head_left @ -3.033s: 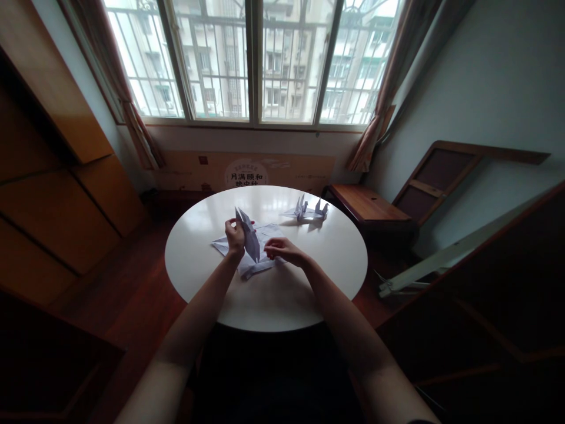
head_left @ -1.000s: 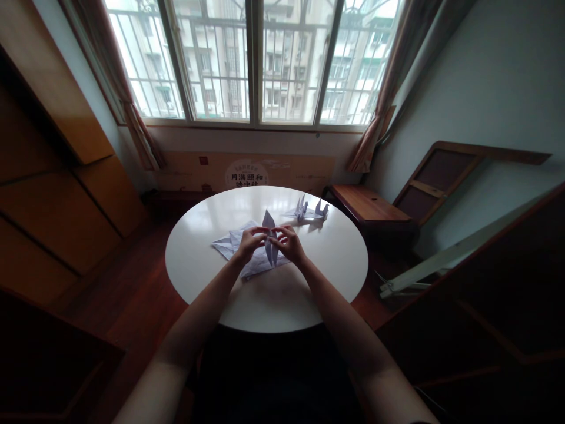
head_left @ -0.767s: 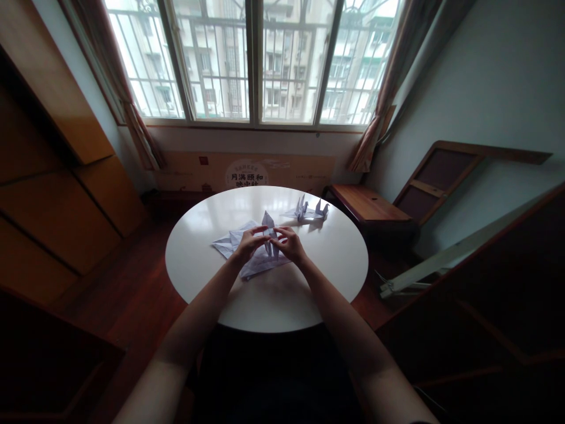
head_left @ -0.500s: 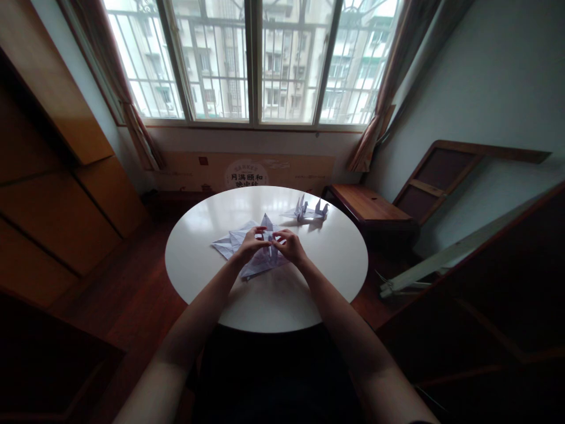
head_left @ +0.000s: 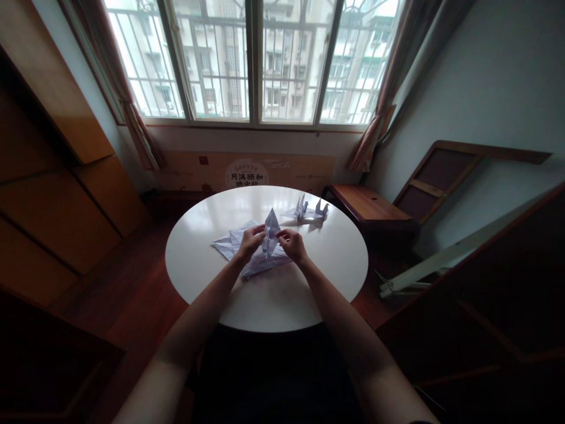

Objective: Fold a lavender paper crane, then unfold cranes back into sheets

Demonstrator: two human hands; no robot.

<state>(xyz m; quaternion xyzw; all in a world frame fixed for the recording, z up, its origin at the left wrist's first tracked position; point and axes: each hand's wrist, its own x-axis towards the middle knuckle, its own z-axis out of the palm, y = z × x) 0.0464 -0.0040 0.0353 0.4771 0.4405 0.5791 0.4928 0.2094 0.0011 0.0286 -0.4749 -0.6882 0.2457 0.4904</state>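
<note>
A folded paper piece (head_left: 272,227), pale and pointed at the top, is held upright between my two hands above the round table. My left hand (head_left: 251,242) pinches its left side. On the other side, my right hand (head_left: 291,243) is closed with its fingertips on the right edge. Below the hands lie creased, partly folded paper sheets (head_left: 256,268), partly covered by my hands and the held piece. Finished-looking paper cranes (head_left: 302,209) stand together further back to the right.
The round white table (head_left: 194,282) is in front of me. Beyond it stands a printed box or panel (head_left: 300,171) under a barred window. A low wooden stool or side table (head_left: 371,203) is at the right, and wooden cabinets (head_left: 57,218) are at the left.
Three seconds ago my left hand alone held the folded paper, tilted, further left. Both hands then came together on it at the centre. Since half a second ago its upper point has opened wider.
</note>
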